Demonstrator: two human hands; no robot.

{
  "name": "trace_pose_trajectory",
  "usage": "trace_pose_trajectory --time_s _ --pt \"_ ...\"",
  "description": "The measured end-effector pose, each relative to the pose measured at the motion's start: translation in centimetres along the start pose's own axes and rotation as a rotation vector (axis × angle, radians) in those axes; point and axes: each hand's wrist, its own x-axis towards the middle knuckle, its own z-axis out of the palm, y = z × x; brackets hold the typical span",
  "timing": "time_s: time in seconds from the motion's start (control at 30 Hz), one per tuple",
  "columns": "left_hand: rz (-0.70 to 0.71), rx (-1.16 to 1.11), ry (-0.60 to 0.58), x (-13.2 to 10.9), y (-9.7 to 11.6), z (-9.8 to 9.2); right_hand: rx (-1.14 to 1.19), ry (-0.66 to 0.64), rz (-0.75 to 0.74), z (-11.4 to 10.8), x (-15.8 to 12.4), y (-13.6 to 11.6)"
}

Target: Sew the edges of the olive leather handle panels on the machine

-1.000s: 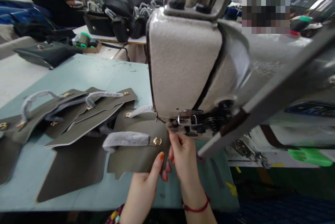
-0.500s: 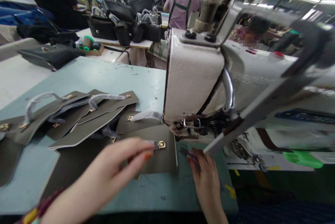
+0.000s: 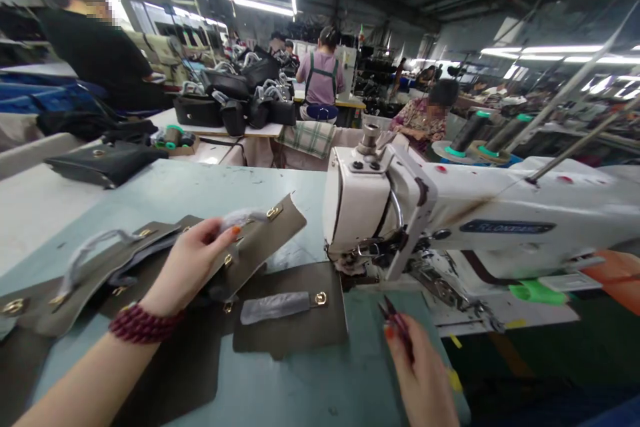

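My left hand [image 3: 193, 260] is closed around the plastic-wrapped handle [image 3: 245, 217] of a grey-brown bag panel [image 3: 280, 234], whose right end is raised off the table. A beaded bracelet circles that wrist. In my right hand [image 3: 425, 370], a pair of thread snips [image 3: 396, 324] points up and away from me near the table's right edge. Between the hands a second bag panel [image 3: 295, 280] lies flat, its wrapped strap [image 3: 275, 307] running to a gold buckle [image 3: 321, 298]. More panels with wrapped handles [image 3: 93, 250] overlap to the left.
A white sewing machine [image 3: 360, 194] stands at the table's right, beyond the snips. Behind the blue-green tabletop [image 3: 225, 180] sit a dark bag [image 3: 105, 160] and a pile of black bags [image 3: 225, 90]. Several people work further back. An orange item [image 3: 617, 277] shows at far right.
My left hand has moved left and away from me, and now grips the handle of a panel, lifting its end. The snips remain in my right hand. The view has tilted up.
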Motion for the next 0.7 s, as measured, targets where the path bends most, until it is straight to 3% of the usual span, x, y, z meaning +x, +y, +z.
trace_pose_trajectory --time_s 0.07,0.17,0.33,0.47,0.57,0.63,0.7 --pt "-0.031 -0.122 -0.011 -1.4 -0.5 -1.2 -0.022 -0.093 -0.094 0.2 0.9 -4.2" --pt "-0.071 -0.208 -0.045 -2.8 -1.2 -1.7 -0.174 -0.174 -0.097 1.8 3.1 -9.6" --pt "-0.106 -0.213 -0.041 -3.6 -1.9 -1.7 -0.332 -0.193 -0.118 4.1 6.3 -13.4" --pt "-0.097 -0.142 0.034 -2.8 -2.2 -2.8 -0.299 -0.262 -0.120 3.4 6.0 -12.7" --pt "-0.047 0.042 0.005 -0.6 -0.9 -2.7 -0.078 -0.298 -0.102 2.2 3.8 -9.4" --pt "0.054 0.202 -0.114 1.6 1.2 -1.0 0.062 -0.304 -0.066 1.5 2.0 -6.2" --pt "0.204 0.272 -0.199 4.2 4.2 2.1 0.140 -0.315 -0.019 1.2 0.6 -2.9"
